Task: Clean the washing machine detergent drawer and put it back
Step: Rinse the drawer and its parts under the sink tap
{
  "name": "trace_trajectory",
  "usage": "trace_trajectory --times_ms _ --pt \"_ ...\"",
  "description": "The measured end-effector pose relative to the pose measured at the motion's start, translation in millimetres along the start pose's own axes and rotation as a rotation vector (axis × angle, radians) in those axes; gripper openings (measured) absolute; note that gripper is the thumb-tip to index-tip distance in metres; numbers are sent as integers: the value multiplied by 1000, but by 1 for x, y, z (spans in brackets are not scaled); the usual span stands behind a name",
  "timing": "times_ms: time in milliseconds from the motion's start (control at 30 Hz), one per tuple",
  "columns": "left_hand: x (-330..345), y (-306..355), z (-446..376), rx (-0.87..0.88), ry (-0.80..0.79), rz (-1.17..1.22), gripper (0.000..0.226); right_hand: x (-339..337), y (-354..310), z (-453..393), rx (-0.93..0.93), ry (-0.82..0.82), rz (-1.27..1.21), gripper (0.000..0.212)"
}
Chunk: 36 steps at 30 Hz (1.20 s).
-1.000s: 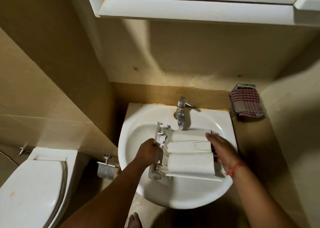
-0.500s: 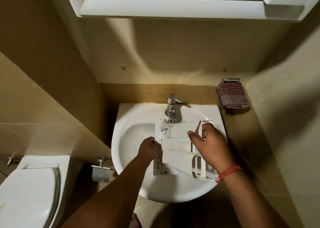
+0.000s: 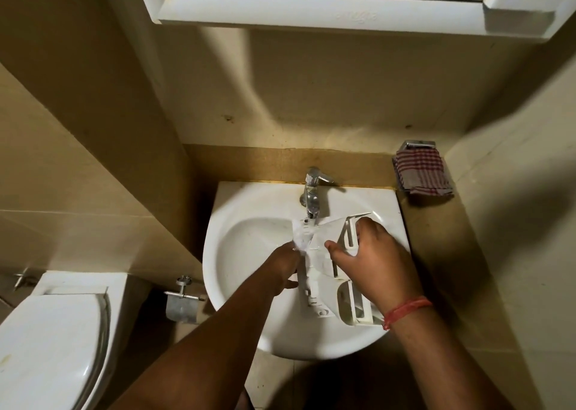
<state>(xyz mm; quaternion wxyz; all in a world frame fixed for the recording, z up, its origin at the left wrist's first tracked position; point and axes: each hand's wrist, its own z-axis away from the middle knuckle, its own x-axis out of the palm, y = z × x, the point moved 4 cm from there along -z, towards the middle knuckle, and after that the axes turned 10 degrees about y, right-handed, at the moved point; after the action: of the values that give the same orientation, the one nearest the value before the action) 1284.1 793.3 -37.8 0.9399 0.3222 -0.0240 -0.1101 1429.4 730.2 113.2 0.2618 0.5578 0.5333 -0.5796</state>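
The white plastic detergent drawer [image 3: 318, 263] is held tilted over the white sink [image 3: 249, 241], its far end under the chrome tap [image 3: 311, 196]. Water runs from the spout onto that end. My left hand [image 3: 285, 264] grips the drawer's left edge, fingers hidden behind it. My right hand [image 3: 371, 260] wraps over the drawer's right side, thumb on the underside and fingers curled round the frame. A red thread circles my right wrist.
A checked red cloth [image 3: 420, 172] hangs on a holder on the right ledge. A toilet [image 3: 53, 341] stands at the lower left, with a metal paper holder [image 3: 182, 303] beside the sink. A white cabinet [image 3: 327, 7] juts out overhead.
The drawer has turned from lying flat across the basin to standing more on edge, its near end swung toward me. My right hand moved from the end to over its side.
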Motion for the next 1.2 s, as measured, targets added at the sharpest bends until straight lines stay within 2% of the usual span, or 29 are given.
trace_trajectory --times_ms 133,233,433,633,733,867,1067,1200 --pt "-11 2 -3 -47 158 119 14 2 5 1 -65 -96 31 43" --pt "-28 -1 -11 -14 248 186 25 4 1 0 -126 -182 26 48" --pt "-63 -3 -16 4 366 216 39 1 -26 -14 -280 -215 27 48" --pt "-93 -2 -16 -3 508 298 29 3 -51 -32 -457 -286 3 45" --pt "-105 -2 -14 32 542 108 30 8 -61 -41 -535 -396 -53 52" --pt "-109 4 3 99 599 53 40 13 -65 -49 -591 -491 -113 54" --pt "-121 -9 3 79 730 114 62 21 -63 -46 -673 -582 -191 55" --pt "-130 -13 20 95 877 202 53 18 -70 -40 -737 -601 -277 53"
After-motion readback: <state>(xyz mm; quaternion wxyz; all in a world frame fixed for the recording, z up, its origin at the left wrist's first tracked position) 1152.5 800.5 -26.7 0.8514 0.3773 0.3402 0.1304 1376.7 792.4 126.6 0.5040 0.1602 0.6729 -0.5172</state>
